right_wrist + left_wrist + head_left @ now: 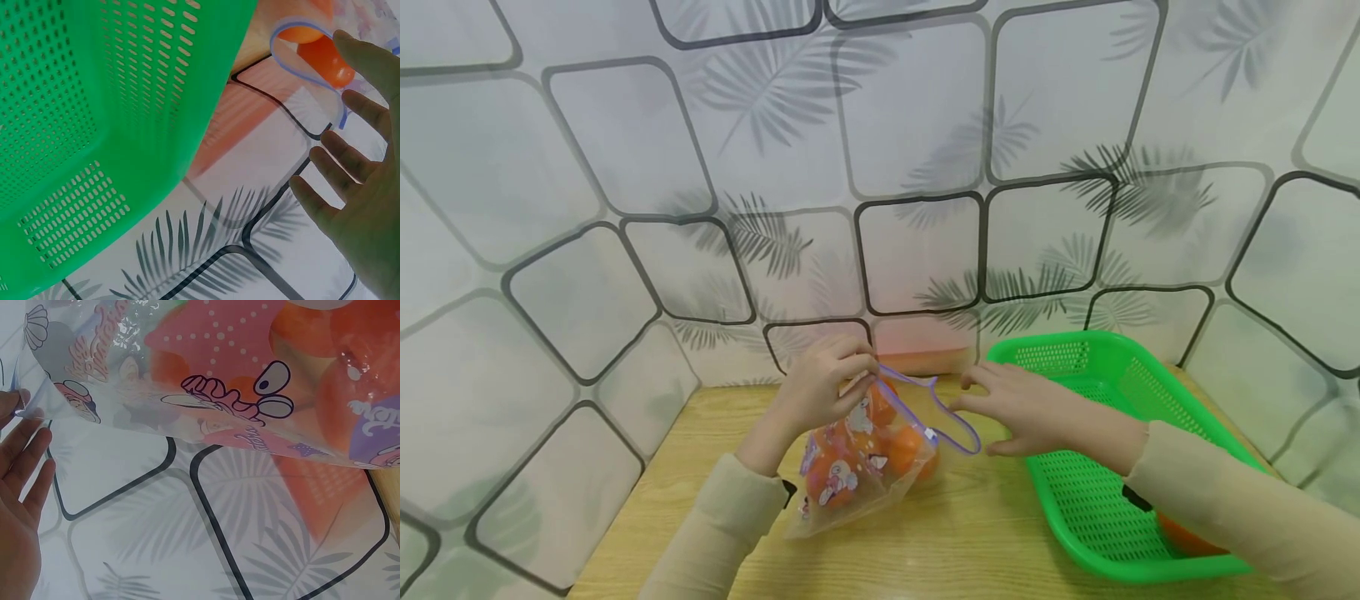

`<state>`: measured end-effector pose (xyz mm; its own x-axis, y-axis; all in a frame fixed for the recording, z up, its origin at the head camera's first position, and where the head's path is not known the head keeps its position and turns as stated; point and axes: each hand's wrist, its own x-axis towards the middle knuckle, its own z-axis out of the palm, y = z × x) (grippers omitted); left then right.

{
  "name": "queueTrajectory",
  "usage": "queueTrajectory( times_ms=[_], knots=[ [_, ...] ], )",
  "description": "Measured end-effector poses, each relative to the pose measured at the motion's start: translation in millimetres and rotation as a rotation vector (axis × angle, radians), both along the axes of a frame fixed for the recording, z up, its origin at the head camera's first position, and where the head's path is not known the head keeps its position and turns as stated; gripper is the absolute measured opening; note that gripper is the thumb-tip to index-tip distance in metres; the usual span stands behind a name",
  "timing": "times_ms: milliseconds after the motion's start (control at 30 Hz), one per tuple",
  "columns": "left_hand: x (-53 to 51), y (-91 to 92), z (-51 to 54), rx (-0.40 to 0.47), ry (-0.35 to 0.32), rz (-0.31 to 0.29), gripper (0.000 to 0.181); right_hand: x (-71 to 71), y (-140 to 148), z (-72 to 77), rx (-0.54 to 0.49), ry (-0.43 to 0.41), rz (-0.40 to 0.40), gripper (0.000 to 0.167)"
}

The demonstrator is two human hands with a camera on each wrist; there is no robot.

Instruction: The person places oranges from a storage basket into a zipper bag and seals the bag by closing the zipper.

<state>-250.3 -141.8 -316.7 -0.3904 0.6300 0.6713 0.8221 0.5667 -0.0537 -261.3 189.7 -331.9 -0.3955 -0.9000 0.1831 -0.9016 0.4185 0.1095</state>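
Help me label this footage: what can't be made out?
- Head: part of the orange item in the green basket, behind the right sleeve.
- Head: how many orange items the bag holds; its print covers some.
- Left wrist: part of the left hand, cut off by the left edge.

Tabletop (977,533), lower centre: open lane between the transparent bag (868,500) and the green basket (1138,572), narrowing upward, where the right hand (1018,404) stands in the way. Bag mouth (904,408), centre: purple edges parted, gap facing right; the left hand (831,379) bars its upper-left end. Basket, right: raised walls, right forearm (1105,435) across it. Patterned backdrop (917,250), top: barrier behind both. Tabletop, left: free room beside the left sleeve (730,508).
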Motion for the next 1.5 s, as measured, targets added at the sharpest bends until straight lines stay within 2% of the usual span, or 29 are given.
queueTrajectory(
  times_ms=[267,500,767,1133,1500],
  knots=[
    [-0.6,0.7,0.7,-0.01,-0.005,0.009,0.006,4.8,14.8,2.3,0.043,-0.021,-0.063,0.071],
    [1.3,2.3,1.7,-0.014,-0.002,0.011,0.007,7.7,28.1,3.9,0.053,-0.017,-0.086,0.068],
    [2.2,2.1,0.8,-0.016,-0.025,0.019,0.006,9.8,40.2,7.2,0.086,-0.037,-0.129,0.076],
    [1.4,1.9,0.9,-0.015,-0.022,0.028,0.006,12.3,61.0,8.8,0.083,-0.04,-0.17,0.075],
    [0.1,1.1,-1.2,-0.009,-0.032,0.023,0.006,20.8,85.8,6.8,0.105,-0.08,-0.253,0.08]
  ],
)
